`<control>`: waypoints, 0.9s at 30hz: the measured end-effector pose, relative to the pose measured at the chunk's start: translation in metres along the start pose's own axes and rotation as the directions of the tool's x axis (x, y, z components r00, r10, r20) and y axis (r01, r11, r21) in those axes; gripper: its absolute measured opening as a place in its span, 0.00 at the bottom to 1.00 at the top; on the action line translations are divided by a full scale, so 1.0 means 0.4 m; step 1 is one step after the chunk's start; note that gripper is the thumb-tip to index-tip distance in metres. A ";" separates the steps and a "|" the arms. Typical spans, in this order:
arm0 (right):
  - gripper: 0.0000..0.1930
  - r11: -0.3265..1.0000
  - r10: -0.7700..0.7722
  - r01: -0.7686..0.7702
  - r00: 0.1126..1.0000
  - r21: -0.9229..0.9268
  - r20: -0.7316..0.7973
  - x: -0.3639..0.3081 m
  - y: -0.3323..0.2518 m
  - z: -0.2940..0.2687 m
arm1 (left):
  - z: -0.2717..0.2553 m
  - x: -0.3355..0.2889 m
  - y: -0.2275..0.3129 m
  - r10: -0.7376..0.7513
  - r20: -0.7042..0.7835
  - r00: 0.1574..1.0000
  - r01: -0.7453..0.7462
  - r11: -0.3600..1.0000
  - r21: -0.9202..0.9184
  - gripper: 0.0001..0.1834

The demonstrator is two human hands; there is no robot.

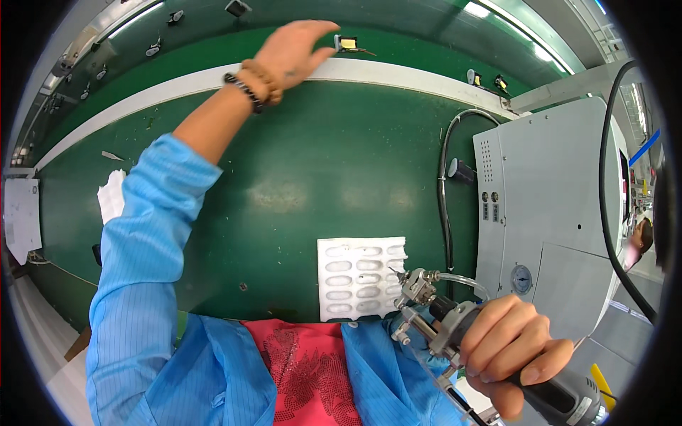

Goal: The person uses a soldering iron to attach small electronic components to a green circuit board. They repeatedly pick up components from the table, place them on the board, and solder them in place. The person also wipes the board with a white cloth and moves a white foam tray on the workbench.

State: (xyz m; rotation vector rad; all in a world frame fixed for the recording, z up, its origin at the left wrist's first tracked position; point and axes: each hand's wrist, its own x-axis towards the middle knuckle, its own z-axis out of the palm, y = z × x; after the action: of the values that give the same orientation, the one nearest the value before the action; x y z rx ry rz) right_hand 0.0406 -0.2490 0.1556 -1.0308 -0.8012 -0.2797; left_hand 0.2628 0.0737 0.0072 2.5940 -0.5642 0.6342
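My left hand (298,53) reaches far across the bench, thumb and fingers parted and holding nothing. Just right of its fingertips, a small black part with a yellow patch (347,44) lies on the green belt (405,46); I cannot tell whether they touch. At the lower right, my right hand (508,348) is wrapped round a black powered screwdriver (550,397) with a metal nozzle head and a clear tube. Its thin tip points left, over the right edge of a white tray (324,284) with rows of oval hollows.
A grey metal machine (547,184) with a round gauge stands on the right, a dark cable (442,177) curving beside it. A small dark part (462,170) lies there. More small parts (474,77) sit on the belt behind a white rail (419,79). White torn sheet (111,197) lies left.
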 end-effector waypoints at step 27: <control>0.17 0.992 0.020 -0.025 0.999 0.123 0.041 -0.001 -0.008 0.006 | -0.131 -0.441 0.559 -0.104 0.131 0.986 0.159 0.832 -0.532 0.14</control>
State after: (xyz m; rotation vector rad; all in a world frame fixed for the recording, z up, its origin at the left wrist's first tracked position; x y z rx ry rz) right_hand 0.0373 -0.2488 0.1580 -0.9304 -0.8319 -0.1880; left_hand -0.0037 -0.0383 0.0251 2.1052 -0.5000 0.2489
